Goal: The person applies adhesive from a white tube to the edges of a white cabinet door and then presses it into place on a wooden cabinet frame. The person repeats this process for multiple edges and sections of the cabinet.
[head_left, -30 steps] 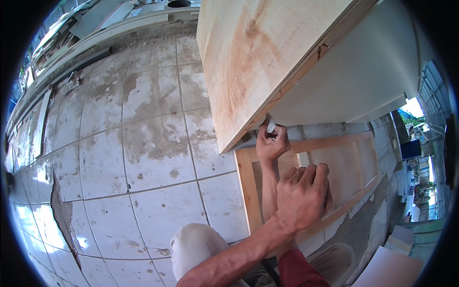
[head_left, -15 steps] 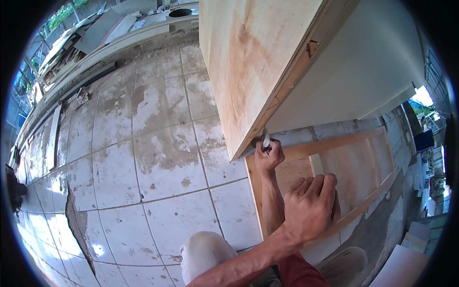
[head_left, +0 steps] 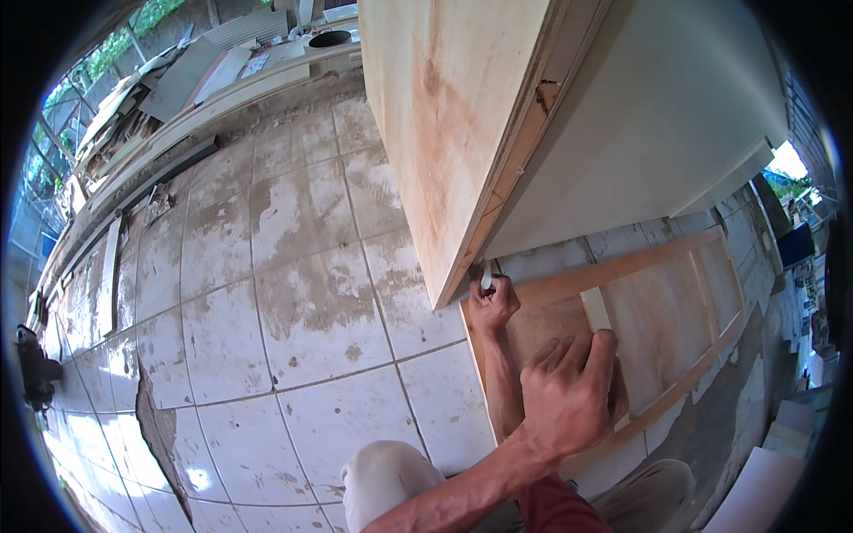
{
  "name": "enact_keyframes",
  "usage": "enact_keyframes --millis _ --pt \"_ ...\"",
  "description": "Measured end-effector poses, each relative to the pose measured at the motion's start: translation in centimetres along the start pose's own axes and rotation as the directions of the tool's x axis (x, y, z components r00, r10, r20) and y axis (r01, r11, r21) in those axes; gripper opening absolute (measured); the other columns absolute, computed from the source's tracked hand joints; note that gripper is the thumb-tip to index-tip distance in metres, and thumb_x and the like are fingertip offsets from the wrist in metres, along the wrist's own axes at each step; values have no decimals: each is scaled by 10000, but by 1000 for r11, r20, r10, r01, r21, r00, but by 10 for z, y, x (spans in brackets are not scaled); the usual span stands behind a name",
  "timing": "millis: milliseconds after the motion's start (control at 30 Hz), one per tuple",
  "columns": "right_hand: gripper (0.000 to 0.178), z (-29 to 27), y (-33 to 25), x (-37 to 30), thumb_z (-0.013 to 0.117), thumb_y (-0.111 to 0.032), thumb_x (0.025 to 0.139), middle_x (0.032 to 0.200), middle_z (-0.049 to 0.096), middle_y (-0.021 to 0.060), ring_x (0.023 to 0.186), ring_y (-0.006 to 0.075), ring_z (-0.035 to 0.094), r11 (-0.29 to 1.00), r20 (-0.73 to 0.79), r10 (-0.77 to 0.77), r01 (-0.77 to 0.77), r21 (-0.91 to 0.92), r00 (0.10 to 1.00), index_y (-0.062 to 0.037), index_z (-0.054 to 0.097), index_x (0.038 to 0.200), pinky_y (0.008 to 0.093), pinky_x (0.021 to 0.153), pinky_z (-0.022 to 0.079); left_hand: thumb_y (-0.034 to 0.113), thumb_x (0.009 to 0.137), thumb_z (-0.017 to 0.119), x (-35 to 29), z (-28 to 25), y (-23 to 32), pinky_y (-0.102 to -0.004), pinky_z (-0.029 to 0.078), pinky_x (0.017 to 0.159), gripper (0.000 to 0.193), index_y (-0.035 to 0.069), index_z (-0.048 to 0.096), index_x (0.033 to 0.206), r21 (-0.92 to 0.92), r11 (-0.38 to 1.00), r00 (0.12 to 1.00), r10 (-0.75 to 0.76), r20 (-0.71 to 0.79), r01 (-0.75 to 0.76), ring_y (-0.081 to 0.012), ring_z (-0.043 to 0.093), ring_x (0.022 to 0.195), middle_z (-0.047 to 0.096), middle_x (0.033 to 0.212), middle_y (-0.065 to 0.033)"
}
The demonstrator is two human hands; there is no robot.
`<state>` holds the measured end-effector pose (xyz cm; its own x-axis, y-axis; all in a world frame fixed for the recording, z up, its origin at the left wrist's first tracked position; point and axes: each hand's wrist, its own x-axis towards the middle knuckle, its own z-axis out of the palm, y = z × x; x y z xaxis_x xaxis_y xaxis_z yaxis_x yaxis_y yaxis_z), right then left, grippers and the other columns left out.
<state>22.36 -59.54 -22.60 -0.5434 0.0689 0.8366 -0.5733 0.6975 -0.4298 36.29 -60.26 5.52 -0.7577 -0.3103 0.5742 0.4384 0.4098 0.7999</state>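
1. The left hand (head_left: 491, 305) has its grip clamped on a small pale stick-like tool (head_left: 485, 279), its tip pointing up at the lower corner of the big plywood panel (head_left: 444, 133). What kind of tool it is cannot be told.
2. The tool's tip sits right at the panel's bottom edge, where the raw plywood face meets the white-painted side (head_left: 657, 124). Compared with a second ago the left hand is at the same corner, still closed on the tool.
3. The right hand (head_left: 569, 395) lies nearer the camera, fingers curled together and pressed down on a flat wooden frame (head_left: 657, 311) lying on the floor. It holds nothing loose; it only bears on the wood. A second ago it was on the same frame, fingers a little more spread.
4. The frame has a lighter cross strip (head_left: 595, 311) just above the right hand's fingertips; the hand covers its lower end.
5. The frame lies under the overhanging panel, its left rail running from the left hand's wrist down toward the person's knee (head_left: 391, 480).
6. A second knee (head_left: 649, 497) in pale cloth shows lower right, with a dark red sleeve or hem (head_left: 551, 511) between the two.
7. The floor (head_left: 267, 311) is of large stained pale tiles, with a broken dark patch (head_left: 160, 426) lower left. Since the earlier pictures the view has tipped so that more of the floor and panel face shows.
8. Far off at upper left, boards and sheets (head_left: 178, 80) lie stacked along a low wall.
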Motion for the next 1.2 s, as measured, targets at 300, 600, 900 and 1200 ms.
enact_keyframes --millis 300,600,900,1200 --pt "231 11 8 -26 728 -71 753 681 526 117 589 359 570 997 117 76 -79 17 990 -74 502 800 468 509 450 -80 668 621 -1 -2 1 -379 477 559 192 36 573 813 40 999 1000 -18 8 18 -285 582 551 593 680 -112" --pt "191 -39 19 -48 731 -170 840 711 617 106 613 302 613 743 251 583 -632 221 773 -72 573 799 430 547 487 -35 768 613 -9 8 -8 -417 545 638 80 39 603 797 120 993 997 2 77 -11 -340 646 608 621 679 -146" --pt "200 -220 61 -39 640 -220 941 857 666 86 661 141 585 -413 470 823 -234 880 318 -38 668 1022 248 600 462 16 833 573 -17 30 -7 -358 547 673 126 -50 665 889 58 933 890 -355 286 354 -266 689 664 678 725 -153" --pt "316 -241 -19 44 573 -246 998 1075 673 124 965 211 631 -434 454 711 -173 884 538 -1 610 1195 348 780 532 227 817 787 -57 69 -1 -379 573 821 520 -12 625 1250 4 949 856 -285 431 314 -281 707 884 668 1094 -175"
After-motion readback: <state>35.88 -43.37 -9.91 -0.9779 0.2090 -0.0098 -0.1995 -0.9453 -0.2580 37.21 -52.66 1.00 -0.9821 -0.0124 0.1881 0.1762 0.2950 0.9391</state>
